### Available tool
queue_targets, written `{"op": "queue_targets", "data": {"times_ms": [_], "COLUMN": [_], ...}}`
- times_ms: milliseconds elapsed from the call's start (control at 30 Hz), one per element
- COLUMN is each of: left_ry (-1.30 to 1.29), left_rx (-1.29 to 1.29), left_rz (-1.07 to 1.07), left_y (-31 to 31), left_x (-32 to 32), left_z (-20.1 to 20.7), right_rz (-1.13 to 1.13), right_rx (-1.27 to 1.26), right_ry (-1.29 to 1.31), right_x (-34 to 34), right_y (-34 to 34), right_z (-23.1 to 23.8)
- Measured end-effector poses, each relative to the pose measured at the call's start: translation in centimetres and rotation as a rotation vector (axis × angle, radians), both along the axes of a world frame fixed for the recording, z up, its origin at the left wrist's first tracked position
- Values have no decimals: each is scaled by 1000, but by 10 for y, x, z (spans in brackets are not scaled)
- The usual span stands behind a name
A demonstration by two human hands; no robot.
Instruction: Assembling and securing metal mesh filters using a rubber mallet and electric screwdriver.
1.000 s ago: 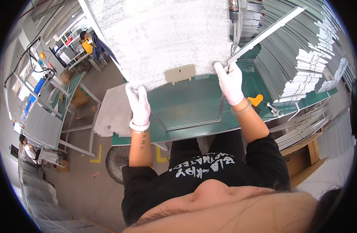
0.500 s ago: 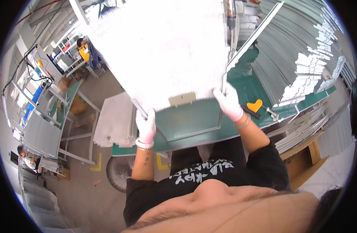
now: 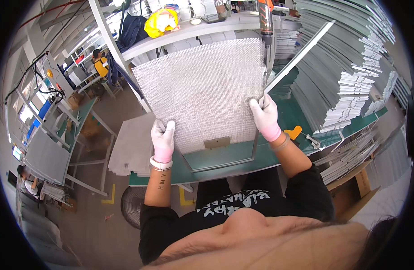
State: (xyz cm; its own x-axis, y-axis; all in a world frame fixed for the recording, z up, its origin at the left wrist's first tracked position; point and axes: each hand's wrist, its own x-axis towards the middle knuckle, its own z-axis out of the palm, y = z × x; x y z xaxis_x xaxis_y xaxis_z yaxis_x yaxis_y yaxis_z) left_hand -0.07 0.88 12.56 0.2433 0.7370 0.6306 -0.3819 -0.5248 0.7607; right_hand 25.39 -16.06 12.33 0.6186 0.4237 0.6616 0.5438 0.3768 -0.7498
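Observation:
A silvery metal mesh panel (image 3: 202, 90) lies in front of me with its sides between my hands. Near its lower edge is a small tan plate (image 3: 217, 143). A thin grey metal frame (image 3: 222, 165) runs round the lower end, and a gap between mesh and frame shows green tabletop. My left hand (image 3: 163, 139), in a white and pink glove, is closed on the left side, thumb on the mesh. My right hand (image 3: 265, 118), gloved alike, grips the right side the same way. Both hands' fingertips are hidden beneath the edges.
A yellow-handled tool (image 3: 293, 132) lies right of my right hand on the green table (image 3: 171, 176). Tall stacks of grey strips (image 3: 328, 90) stand at right. A power driver (image 3: 265, 22) hangs ahead. Flat panels (image 3: 132, 144) are stacked at left; a floor fan (image 3: 131, 204) stands below.
The mesh panel has come toward me, and the gap between it and the frame's near bar is smaller. The shelf behind now shows beyond its far edge. Both hands keep their hold.

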Motion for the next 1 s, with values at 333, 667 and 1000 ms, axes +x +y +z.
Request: {"op": "queue_targets", "data": {"times_ms": [333,667,1000], "left_ry": [47,251,239], "left_rx": [-79,-244,-58], "left_rz": [-91,-82,-388], "left_y": [0,-16,17], "left_x": [-19,-34,-65], "left_z": [-41,-146,-54], "right_rz": [253,175,495], "right_rx": [-24,-185,-88], "right_ry": [1,67,133], "right_x": [-7,-9,22], "right_y": [-11,-21,-31], "right_z": [-16,-127,-32]}}
